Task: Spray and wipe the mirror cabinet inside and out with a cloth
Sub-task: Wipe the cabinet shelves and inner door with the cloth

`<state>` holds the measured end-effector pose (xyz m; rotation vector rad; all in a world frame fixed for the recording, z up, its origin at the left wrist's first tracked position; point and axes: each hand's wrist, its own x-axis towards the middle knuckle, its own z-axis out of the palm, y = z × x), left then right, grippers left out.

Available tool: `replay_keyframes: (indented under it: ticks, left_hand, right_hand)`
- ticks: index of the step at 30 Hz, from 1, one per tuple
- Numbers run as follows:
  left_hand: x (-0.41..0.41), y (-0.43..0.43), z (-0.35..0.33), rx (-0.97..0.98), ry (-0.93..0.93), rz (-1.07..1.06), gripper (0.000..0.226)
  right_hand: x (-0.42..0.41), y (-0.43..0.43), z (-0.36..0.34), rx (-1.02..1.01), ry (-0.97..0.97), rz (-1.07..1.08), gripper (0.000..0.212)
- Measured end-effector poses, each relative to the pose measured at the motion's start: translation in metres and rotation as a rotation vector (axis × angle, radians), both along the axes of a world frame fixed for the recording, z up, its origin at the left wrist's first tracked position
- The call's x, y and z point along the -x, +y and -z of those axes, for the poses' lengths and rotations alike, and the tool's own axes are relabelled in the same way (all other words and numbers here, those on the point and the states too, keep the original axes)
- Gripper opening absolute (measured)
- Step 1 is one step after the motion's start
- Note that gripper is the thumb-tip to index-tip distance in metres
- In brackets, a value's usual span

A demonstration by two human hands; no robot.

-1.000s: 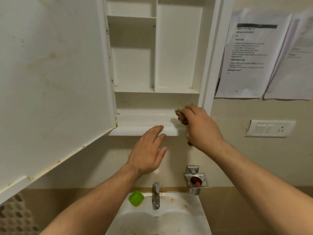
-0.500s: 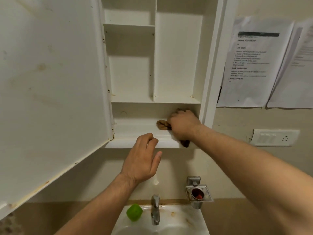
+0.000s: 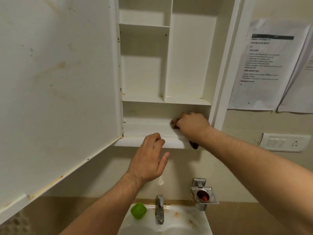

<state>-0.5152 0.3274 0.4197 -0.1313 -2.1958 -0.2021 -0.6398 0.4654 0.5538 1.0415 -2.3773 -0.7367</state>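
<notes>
The white mirror cabinet (image 3: 186, 56) hangs open above the sink, its shelves bare. Its door (image 3: 55, 82) swings out to the left, stained inner side facing me. My right hand (image 3: 191, 125) is inside the bottom compartment, gripping a brown cloth (image 3: 173, 123) against the lowest shelf near the right wall; a tail of the cloth hangs over the shelf's front edge. My left hand (image 3: 149, 158) hovers just below and in front of the bottom ledge (image 3: 135, 141), fingers loosely curled over its edge, holding nothing.
A white sink (image 3: 186, 221) with a metal tap (image 3: 160, 209) sits below. A green object (image 3: 138, 210) lies on the sink's left rim. A metal holder (image 3: 204, 195) is fixed to the wall at right. Printed sheets (image 3: 264, 65) and a switch plate (image 3: 284, 142) are on the right wall.
My right hand went from the shelf's front edge into the bottom compartment with the cloth and slid a little back to the right. My left hand's fingers curled at the ledge.
</notes>
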Motion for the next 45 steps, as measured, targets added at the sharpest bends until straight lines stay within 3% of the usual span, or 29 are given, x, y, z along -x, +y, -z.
replay_keyframes:
  ticks: [3,5,7,10,11,13,15,19,23,27,30,34,36,38,41,45]
  left_hand:
    - [-0.002,0.004,-0.002,-0.048,0.001,0.001,0.04]
    - [-0.002,0.007,-0.002,-0.082,0.013,0.011,0.039]
    - [-0.002,0.008,-0.001,-0.098,0.017,0.029,0.039]
    - [-0.004,0.007,-0.003,-0.075,0.003,0.003,0.038]
    - [-0.005,0.008,-0.004,-0.067,-0.004,-0.01,0.036]
    - [-0.005,0.007,-0.005,-0.067,-0.019,-0.023,0.034]
    - [-0.005,0.004,-0.005,-0.07,-0.021,-0.023,0.033]
    - [-0.006,0.002,-0.002,-0.074,-0.018,-0.018,0.033]
    - [-0.002,0.008,-0.001,-0.097,-0.009,-0.041,0.036]
    - [-0.005,0.008,-0.002,-0.095,-0.017,-0.022,0.035]
    - [-0.007,0.005,-0.005,-0.047,-0.044,-0.038,0.036]
    - [-0.007,0.003,-0.003,-0.008,-0.077,-0.053,0.031]
    - [-0.006,0.002,-0.002,0.014,-0.106,-0.063,0.029]
    - [-0.004,0.005,-0.002,0.011,-0.113,-0.082,0.027]
    - [-0.003,0.013,-0.008,-0.026,-0.114,-0.113,0.023]
    - [-0.008,0.017,-0.015,-0.062,-0.131,-0.124,0.018]
  right_hand:
    - [-0.009,0.003,-0.001,-0.114,0.073,0.14,0.022]
    - [-0.011,-0.004,0.0,0.064,-0.007,0.083,0.017]
    - [-0.017,-0.015,-0.002,0.318,-0.172,-0.085,0.026]
    - [-0.028,-0.033,-0.009,0.572,-0.575,-0.234,0.055]
    - [-0.028,-0.041,-0.009,0.527,-0.586,-0.25,0.054]
    - [-0.026,-0.056,-0.007,0.308,-0.389,-0.186,0.036]
    - [-0.025,-0.063,-0.004,0.155,-0.182,-0.102,0.033]
    - [-0.018,-0.026,-0.007,-0.229,0.008,0.258,0.049]
    - [-0.015,-0.002,-0.007,-0.087,0.041,0.277,0.022]
    - [-0.011,0.003,0.006,0.02,-0.051,0.114,0.046]
    - [-0.006,0.014,0.002,-0.082,-0.065,0.136,0.067]
    - [-0.03,0.001,0.009,-0.199,0.001,0.214,0.039]
    - [-0.041,0.01,0.032,-0.04,-0.034,0.186,0.05]
    - [-0.051,0.03,0.053,0.312,-0.117,0.139,0.066]
    - [-0.058,0.063,0.068,0.76,-0.301,-0.033,0.046]
    - [-0.054,0.086,0.022,1.084,-0.245,-0.347,0.034]
